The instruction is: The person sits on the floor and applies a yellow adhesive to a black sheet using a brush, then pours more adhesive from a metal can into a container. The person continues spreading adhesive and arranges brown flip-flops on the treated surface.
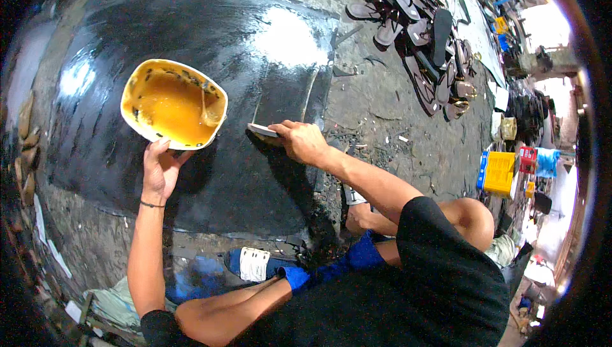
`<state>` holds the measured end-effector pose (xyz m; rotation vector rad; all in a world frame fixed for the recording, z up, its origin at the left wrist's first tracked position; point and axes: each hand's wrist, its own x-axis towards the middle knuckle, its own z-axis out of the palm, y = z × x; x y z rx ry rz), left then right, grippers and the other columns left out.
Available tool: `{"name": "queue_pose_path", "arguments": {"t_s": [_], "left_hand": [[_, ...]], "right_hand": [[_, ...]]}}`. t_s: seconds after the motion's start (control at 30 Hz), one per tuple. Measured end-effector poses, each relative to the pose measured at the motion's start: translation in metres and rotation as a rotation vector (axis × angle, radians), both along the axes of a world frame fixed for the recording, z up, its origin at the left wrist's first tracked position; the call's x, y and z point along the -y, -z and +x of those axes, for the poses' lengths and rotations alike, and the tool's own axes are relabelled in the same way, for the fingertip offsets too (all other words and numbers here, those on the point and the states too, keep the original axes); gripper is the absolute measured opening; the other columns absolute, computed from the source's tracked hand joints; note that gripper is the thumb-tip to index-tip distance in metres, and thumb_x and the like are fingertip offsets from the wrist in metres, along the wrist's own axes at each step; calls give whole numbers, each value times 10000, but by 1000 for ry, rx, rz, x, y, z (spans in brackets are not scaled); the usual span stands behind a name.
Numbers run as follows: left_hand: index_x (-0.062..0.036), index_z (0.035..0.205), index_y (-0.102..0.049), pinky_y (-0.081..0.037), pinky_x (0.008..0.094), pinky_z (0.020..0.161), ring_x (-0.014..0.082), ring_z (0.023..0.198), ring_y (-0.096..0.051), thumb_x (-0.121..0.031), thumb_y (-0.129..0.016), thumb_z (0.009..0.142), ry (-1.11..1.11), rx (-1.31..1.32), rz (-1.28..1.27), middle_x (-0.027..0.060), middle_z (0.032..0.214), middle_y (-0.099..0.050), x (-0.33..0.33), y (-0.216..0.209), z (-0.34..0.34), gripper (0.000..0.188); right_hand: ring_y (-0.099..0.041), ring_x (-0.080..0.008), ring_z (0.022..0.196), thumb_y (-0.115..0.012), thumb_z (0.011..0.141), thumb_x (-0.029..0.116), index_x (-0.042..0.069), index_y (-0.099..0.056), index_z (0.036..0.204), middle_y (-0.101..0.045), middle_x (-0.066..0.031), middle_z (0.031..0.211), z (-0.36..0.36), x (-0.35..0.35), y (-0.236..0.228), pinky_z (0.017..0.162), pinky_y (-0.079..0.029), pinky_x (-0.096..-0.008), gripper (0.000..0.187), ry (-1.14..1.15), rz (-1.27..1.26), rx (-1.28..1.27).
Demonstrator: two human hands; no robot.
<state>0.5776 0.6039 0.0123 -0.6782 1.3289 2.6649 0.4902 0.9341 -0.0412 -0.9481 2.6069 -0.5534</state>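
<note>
My left hand (164,167) grips the near rim of a white plastic tub (217,87), thumb on the outer wall, holding it above the black sheet. Amber-yellow liquid (169,108), likely glue by its look, fills part of the tub, with dark specks stuck around its inner wall. My right hand (302,141) is closed around a flat, pale spreader (262,130), whose edge is on or just above the black sheet (210,194). The sheet lies flat and shines wetly in places. Pale lines run away from the spreader across its right part.
Several dark sandals (417,69) are heaped on the grey floor (376,124) at the far right. A yellow box (499,173) stands at the right, beside a red box (527,160). Black scraps lie along the sheet's right edge. My blue slipper (255,264) rests near its front edge.
</note>
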Motion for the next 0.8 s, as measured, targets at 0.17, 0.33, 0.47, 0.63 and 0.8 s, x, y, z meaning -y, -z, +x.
{"name": "queue_pose_path", "arguments": {"t_s": [0.17, 0.33, 0.47, 0.63, 0.8], "left_hand": [[-81, 1211, -536, -473, 495, 938, 209, 1132, -555, -312, -624, 842, 32, 23, -158, 63, 1219, -580, -9, 9, 9, 444], [-51, 1221, -501, -508, 501, 910, 224, 1108, -552, -251, -685, 826, 3, 85, -22, 92, 1171, -572, -10, 14, 18, 480], [-59, 1200, -525, -519, 493, 897, 234, 1113, -543, -257, -695, 828, 31, -5, 75, 90, 1175, -564, -24, 6, 10, 454], [-71, 1219, -524, -490, 502, 949, 240, 1148, -532, -259, -660, 837, 38, -86, 155, 88, 1210, -561, -29, 2, 4, 447], [-67, 1217, -527, -498, 507, 941, 240, 1128, -549, -230, -639, 841, 32, -116, 132, 92, 1183, -575, -32, 8, 4, 425]], "right_hand": [[-677, -256, 777, -649, 823, 226, 56, -671, 1060, -696, -152, 881, -50, -1, -82, 705, -525, -395, 293, 195, -329, 203], [-604, -106, 711, -642, 888, 211, -36, -644, 1034, -678, -75, 813, -76, 54, -193, 649, -516, -296, 287, 36, -849, 257], [-626, -112, 883, -634, 904, 146, -9, -616, 1137, -686, -75, 976, -64, 94, -245, 813, -517, -282, 281, -76, -696, 206], [-629, -270, 868, -616, 785, 84, 143, -613, 1134, -614, -80, 928, -32, 109, -174, 740, -522, -397, 354, -363, -274, -478], [-557, -213, 979, -595, 780, 129, 146, -557, 1183, -538, -54, 1009, 15, 60, -152, 765, -480, -347, 406, -513, 137, -660]]}}
